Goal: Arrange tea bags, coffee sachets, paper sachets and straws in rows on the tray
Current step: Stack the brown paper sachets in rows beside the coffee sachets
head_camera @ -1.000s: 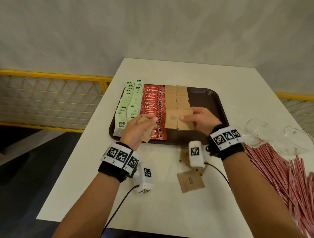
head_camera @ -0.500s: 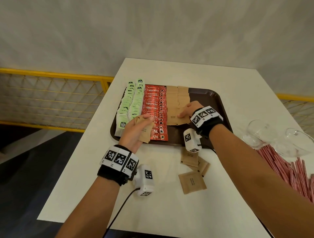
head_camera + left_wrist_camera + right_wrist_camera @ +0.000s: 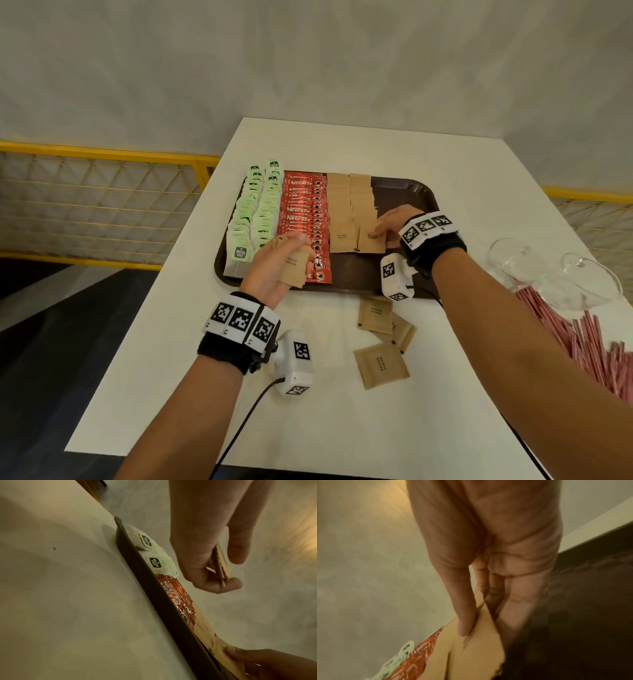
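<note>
The right hand (image 3: 394, 224) pinches a paper sachet (image 3: 371, 240) at the near end of the right brown row on the tray (image 3: 407, 192). The left hand (image 3: 274, 267) grips spare sachets (image 3: 294, 265). Best to lay it flat, edges squared, overlapping evenly.

Right hand (image 3: 390, 224) set sachet (image 3: 371, 240) down

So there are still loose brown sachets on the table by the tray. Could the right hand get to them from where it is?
Probably yes. The loose brown sachets lie uncovered on the table, just below the right hand, but it would first have to leave the sachet it is placing.
</note>
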Demonstrator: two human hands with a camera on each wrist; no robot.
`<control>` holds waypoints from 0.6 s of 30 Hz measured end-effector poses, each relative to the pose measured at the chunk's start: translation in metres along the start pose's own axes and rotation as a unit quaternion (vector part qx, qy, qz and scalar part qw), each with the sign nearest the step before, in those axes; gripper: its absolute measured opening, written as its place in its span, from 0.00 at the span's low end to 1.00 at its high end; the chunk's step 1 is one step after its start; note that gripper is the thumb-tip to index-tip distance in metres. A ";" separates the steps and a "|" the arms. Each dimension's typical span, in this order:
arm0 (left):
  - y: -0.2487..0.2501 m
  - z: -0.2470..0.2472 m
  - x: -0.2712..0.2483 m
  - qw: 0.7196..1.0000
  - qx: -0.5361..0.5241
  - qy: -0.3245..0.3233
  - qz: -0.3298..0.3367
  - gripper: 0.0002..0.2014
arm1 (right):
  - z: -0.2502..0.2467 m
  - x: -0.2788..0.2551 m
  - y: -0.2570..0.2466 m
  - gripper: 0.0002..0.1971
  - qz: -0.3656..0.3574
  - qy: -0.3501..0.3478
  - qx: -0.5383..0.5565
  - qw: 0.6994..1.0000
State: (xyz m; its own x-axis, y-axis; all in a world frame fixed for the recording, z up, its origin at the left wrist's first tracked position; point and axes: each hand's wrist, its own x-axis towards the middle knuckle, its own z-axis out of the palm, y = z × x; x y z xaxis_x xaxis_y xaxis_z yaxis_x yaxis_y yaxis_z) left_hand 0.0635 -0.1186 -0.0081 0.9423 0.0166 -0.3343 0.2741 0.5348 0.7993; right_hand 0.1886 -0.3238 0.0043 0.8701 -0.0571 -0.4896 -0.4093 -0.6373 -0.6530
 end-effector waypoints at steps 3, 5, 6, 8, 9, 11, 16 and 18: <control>0.001 0.001 -0.002 1.000 0.002 -0.005 0.006 0.07 | 0.005 0.012 0.007 0.09 -0.025 0.014 -0.034 0.999; 0.003 -0.002 -0.002 1.000 0.005 -0.004 0.008 0.09 | 0.007 0.026 0.014 0.11 -0.027 0.023 -0.056 0.998; 0.004 -0.005 -0.002 1.000 0.006 -0.001 0.008 0.10 | 0.006 0.039 0.019 0.13 -0.024 0.027 -0.070 0.997; 0.005 -0.008 -0.002 1.000 0.006 0.004 0.006 0.12 | 0.005 0.074 0.030 0.20 -0.023 0.028 -0.092 0.995; 0.005 -0.008 -0.001 1.000 0.006 0.005 0.005 0.12 | 0.004 0.082 0.031 0.23 -0.022 0.027 -0.106 0.994; 0.005 -0.009 -0.001 1.000 0.004 0.004 0.003 0.13 | 0.004 0.090 0.029 0.27 -0.019 0.033 -0.133 0.990; 0.004 -0.009 -0.001 1.000 0.010 0.011 0.001 0.13 | 0.005 0.023 -0.006 0.29 -0.039 0.067 -0.197 0.977; 0.004 -0.010 -0.001 1.000 0.012 0.017 0.001 0.11 | 0.005 0.019 -0.011 0.28 -0.043 0.058 -0.179 0.981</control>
State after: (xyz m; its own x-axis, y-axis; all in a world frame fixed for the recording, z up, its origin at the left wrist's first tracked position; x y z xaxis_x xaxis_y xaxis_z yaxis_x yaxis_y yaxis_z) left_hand 0.0622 -0.1082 -0.0094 0.9363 0.0462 -0.3481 0.2762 0.5149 0.8115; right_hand 0.2081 -0.3142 -0.0005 0.9312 -0.0655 -0.3586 -0.2282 -0.8719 -0.4333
